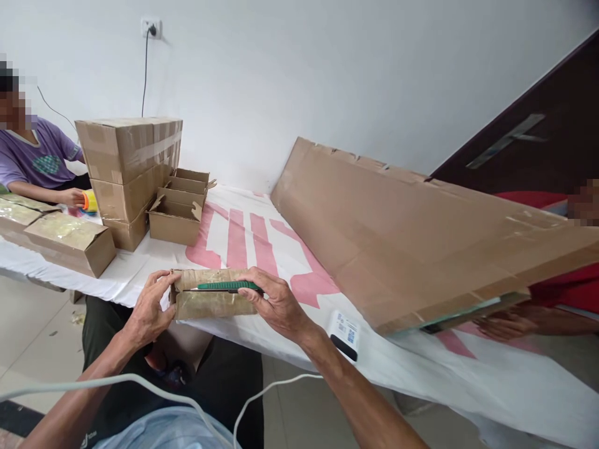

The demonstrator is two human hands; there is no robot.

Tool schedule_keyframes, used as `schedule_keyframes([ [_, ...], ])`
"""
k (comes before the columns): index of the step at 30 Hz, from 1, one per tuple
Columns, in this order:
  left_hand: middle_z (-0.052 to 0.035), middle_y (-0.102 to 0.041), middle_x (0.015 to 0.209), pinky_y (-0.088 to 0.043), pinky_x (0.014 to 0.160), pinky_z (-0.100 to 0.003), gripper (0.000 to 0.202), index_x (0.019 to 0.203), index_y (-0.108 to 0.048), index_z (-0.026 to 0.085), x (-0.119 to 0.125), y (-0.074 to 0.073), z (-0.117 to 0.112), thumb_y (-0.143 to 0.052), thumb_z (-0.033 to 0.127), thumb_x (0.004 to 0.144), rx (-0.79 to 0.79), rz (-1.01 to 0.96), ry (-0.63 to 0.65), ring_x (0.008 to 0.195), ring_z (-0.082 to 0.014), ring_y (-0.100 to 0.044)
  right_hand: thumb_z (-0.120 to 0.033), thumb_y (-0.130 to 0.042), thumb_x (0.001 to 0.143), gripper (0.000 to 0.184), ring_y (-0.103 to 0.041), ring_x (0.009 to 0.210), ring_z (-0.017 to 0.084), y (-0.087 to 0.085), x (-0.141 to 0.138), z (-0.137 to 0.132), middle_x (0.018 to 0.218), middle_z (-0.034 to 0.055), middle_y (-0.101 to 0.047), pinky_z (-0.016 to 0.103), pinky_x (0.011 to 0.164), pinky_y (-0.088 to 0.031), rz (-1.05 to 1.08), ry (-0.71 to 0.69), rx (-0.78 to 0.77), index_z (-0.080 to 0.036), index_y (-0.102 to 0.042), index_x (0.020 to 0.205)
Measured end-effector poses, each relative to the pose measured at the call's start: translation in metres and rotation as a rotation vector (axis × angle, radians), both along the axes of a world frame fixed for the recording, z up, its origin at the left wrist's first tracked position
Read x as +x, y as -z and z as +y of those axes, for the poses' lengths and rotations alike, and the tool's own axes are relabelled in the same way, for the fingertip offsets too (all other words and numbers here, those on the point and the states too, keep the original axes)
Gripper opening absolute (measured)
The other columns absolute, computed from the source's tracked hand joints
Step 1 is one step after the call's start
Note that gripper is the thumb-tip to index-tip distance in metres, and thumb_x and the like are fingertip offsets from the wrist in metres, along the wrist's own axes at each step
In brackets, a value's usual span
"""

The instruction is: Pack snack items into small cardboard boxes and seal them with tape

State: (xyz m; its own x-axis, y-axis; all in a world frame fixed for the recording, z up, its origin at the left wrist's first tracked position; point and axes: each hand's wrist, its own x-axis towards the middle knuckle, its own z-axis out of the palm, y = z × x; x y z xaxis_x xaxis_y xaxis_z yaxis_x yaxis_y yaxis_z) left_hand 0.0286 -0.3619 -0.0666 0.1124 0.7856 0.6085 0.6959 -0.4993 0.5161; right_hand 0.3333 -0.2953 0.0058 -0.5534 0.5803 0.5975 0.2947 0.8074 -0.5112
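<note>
In front of me at the table's near edge lies a small taped cardboard box (206, 308). My left hand (153, 305) grips its left end, thumb and fingers closed on the cardboard. A green utility knife (223, 285) is pinched in my right hand (276, 300), lying lengthwise over the box with its tip pointing left. The tip is near the box's left end; whether it touches the tape I cannot tell. My right hand rests at the box's right end and hides part of it.
Stacked taped boxes (119, 181) and open empty boxes (175, 218) stand at back left, with closed boxes (70, 237) beside them. A large cardboard sheet (412, 231) leans at right, near a white device (345, 330). A person in purple (42, 156) and another person's hand (508, 323) are nearby.
</note>
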Motion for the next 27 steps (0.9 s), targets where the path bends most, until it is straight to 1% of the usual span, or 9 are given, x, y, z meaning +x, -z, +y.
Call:
schedule_keyframes([
  [3, -0.0132, -0.069, 0.138, -0.056, 0.115, -0.051, 0.075, 0.145, -0.063, 0.023, 0.000, -0.001, 0.000, -0.061, 0.000, 0.073, -0.031, -0.014, -0.007, 0.136, -0.0304, -0.061, -0.033, -0.058, 0.109, 0.017, -0.066, 0.079, 0.019, -0.001, 0.000, 0.002, 0.088, 0.0033, -0.071, 0.030, 0.072, -0.055, -0.040, -0.003, 0.025, -0.023, -0.071, 0.108],
  [6, -0.0137, -0.069, 0.138, -0.056, 0.115, -0.052, 0.074, 0.144, -0.064, 0.022, 0.001, -0.003, 0.000, -0.061, 0.000, 0.073, -0.047, -0.015, -0.013, 0.136, -0.0306, -0.061, -0.032, -0.056, 0.109, 0.020, -0.070, 0.085, 0.020, -0.005, -0.001, 0.002, 0.093, 0.0051, -0.074, 0.032, 0.076, -0.058, -0.091, -0.006, 0.025, -0.023, -0.072, 0.112],
  [9, -0.0136, -0.069, 0.137, -0.056, 0.115, -0.052, 0.075, 0.143, -0.064, 0.022, 0.002, -0.005, 0.000, -0.060, 0.000, 0.072, -0.047, -0.010, -0.018, 0.135, -0.0307, -0.061, -0.031, -0.059, 0.107, 0.021, -0.075, 0.098, 0.023, -0.011, -0.002, 0.001, 0.106, 0.0075, -0.079, 0.036, 0.087, -0.061, -0.173, -0.007, 0.011, -0.023, -0.074, 0.119],
  [12, -0.0126, -0.070, 0.137, -0.056, 0.115, -0.052, 0.077, 0.144, -0.064, 0.023, 0.002, -0.005, -0.001, -0.060, -0.001, 0.071, -0.045, -0.006, -0.021, 0.136, -0.0303, -0.061, -0.028, -0.065, 0.103, 0.025, -0.077, 0.114, 0.025, -0.014, -0.006, 0.000, 0.122, 0.0074, -0.082, 0.042, 0.100, -0.062, -0.259, -0.025, 0.032, -0.027, -0.076, 0.125],
  [15, -0.0128, -0.070, 0.138, -0.057, 0.115, -0.051, 0.075, 0.145, -0.064, 0.022, 0.002, -0.005, -0.001, -0.059, 0.000, 0.073, -0.044, -0.003, -0.018, 0.136, -0.0300, -0.061, -0.023, -0.067, 0.101, 0.030, -0.077, 0.119, 0.026, -0.015, -0.012, 0.001, 0.124, 0.0066, -0.083, 0.045, 0.105, -0.062, -0.335, -0.027, 0.122, -0.028, -0.077, 0.129],
  [17, -0.0128, -0.070, 0.137, -0.057, 0.114, -0.050, 0.074, 0.144, -0.064, 0.021, 0.002, -0.006, -0.001, -0.059, 0.000, 0.073, -0.038, 0.003, -0.017, 0.136, -0.0301, -0.061, -0.022, -0.067, 0.101, 0.030, -0.077, 0.118, 0.026, -0.016, -0.016, 0.001, 0.124, 0.0070, -0.083, 0.043, 0.103, -0.062, -0.385, -0.020, 0.182, -0.027, -0.077, 0.130],
  [20, -0.0122, -0.072, 0.135, -0.058, 0.112, -0.049, 0.073, 0.143, -0.064, 0.021, 0.002, -0.009, 0.000, -0.059, 0.000, 0.073, -0.018, 0.021, -0.016, 0.133, -0.0298, -0.062, -0.025, -0.069, 0.102, 0.023, -0.078, 0.113, 0.025, -0.018, -0.022, 0.001, 0.123, 0.0083, -0.083, 0.038, 0.098, -0.062, -0.466, 0.004, 0.236, -0.026, -0.079, 0.124],
  [23, -0.0111, -0.074, 0.131, -0.058, 0.111, -0.048, 0.070, 0.142, -0.065, 0.021, 0.001, -0.012, 0.000, -0.059, 0.000, 0.075, -0.007, 0.055, -0.019, 0.132, -0.0298, -0.062, -0.028, -0.071, 0.102, 0.017, -0.078, 0.105, 0.024, -0.019, -0.023, 0.003, 0.116, 0.0086, -0.083, 0.032, 0.088, -0.059, -0.555, 0.039, 0.255, -0.024, -0.079, 0.117],
  [27, -0.0110, -0.075, 0.129, -0.058, 0.109, -0.049, 0.067, 0.140, -0.065, 0.021, 0.001, -0.015, -0.002, -0.060, 0.002, 0.076, -0.014, 0.128, -0.048, 0.131, -0.0314, -0.063, -0.032, -0.069, 0.103, 0.015, -0.075, 0.102, 0.022, -0.018, -0.018, 0.007, 0.114, 0.0072, -0.082, 0.027, 0.078, -0.054, -0.613, 0.060, 0.239, -0.025, -0.078, 0.114],
])
